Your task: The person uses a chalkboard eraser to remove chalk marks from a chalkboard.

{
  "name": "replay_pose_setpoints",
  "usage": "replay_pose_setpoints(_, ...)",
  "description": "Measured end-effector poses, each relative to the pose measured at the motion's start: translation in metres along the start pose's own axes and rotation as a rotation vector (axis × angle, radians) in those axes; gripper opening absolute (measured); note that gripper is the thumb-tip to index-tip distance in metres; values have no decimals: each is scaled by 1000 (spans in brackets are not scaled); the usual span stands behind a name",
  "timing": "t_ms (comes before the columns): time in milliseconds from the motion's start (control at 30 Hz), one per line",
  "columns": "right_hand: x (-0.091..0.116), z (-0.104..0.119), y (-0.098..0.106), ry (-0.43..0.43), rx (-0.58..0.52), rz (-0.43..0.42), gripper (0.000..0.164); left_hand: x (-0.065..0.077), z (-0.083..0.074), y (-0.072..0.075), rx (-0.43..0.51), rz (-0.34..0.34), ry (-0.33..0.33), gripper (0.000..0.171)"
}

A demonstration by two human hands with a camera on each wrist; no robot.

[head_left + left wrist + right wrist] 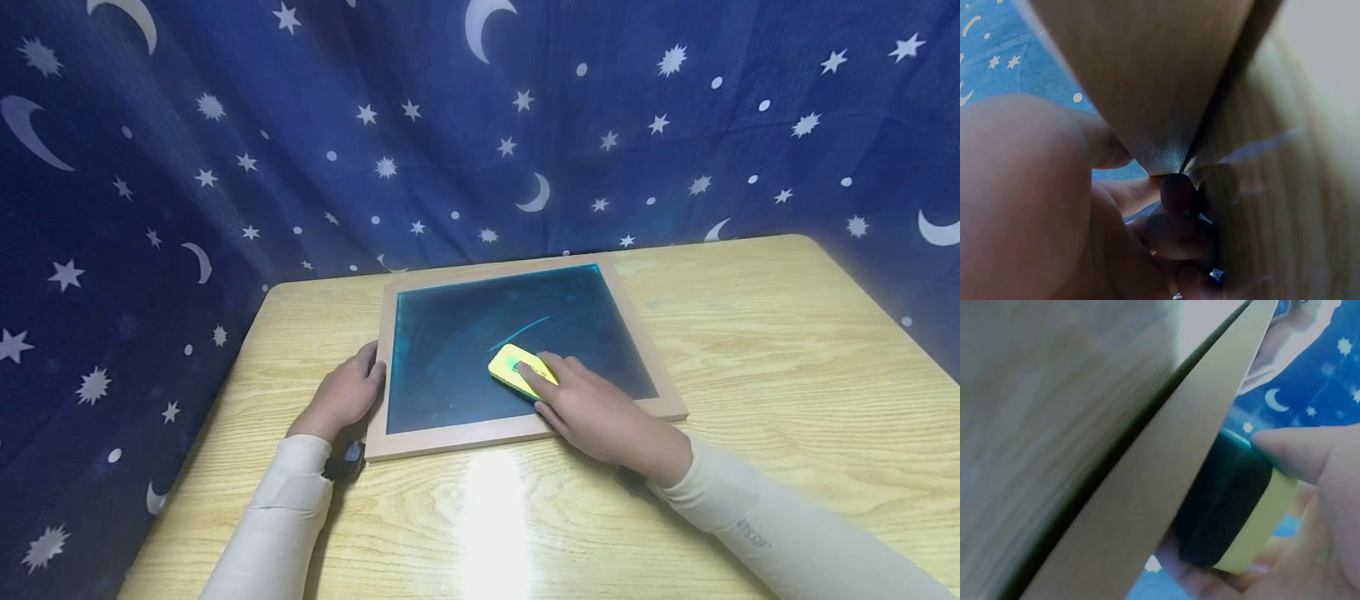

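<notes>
A small chalkboard [450, 383] in a light wooden frame [450, 437] lies on the table. My right hand [596, 408] grips a yellow chalkboard eraser [504, 367] over the board's lower right, the index finger laid along its top. In the right wrist view the eraser's dark felt [1225, 500] shows beside the frame's edge, thumb and fingers on either side of it. A pale blue chalk stroke [528, 328] runs just beyond the eraser. At the board's left edge, my left hand [347, 396] holds the frame, thumb at its upper side and fingers curled low against it in the left wrist view.
The wood-grain table [780, 375] extends right of the board and in front of it. A dark blue curtain [450, 125] with moons and stars hangs along the back and left. Dark wrist devices sit under both cuffs.
</notes>
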State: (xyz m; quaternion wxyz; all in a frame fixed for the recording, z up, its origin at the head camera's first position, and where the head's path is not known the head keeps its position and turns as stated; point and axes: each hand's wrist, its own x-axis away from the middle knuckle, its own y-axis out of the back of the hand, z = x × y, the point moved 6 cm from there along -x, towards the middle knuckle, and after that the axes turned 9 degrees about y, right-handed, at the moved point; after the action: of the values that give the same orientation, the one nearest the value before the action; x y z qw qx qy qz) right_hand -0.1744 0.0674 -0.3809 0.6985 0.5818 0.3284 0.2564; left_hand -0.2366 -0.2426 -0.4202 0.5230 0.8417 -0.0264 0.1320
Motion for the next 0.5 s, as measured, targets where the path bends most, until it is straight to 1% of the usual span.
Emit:
replay_pose_setpoints(100, 1, 12, 1, 67, -3, -9, 53, -1, 0, 0, -1, 1, 0, 58)
replay_pose_setpoints(233, 2, 25, 1, 136, -20, -22, 53, -2, 0, -1, -4, 0, -2, 58)
replay_pose_setpoints(367, 3, 31, 2, 167, -13, -37, 53, -2, 1, -1, -3, 0, 3, 58)
replay_pose_setpoints(500, 3, 30, 2, 165, -14, -37, 53, -2, 1, -1, -1, -1, 5, 58)
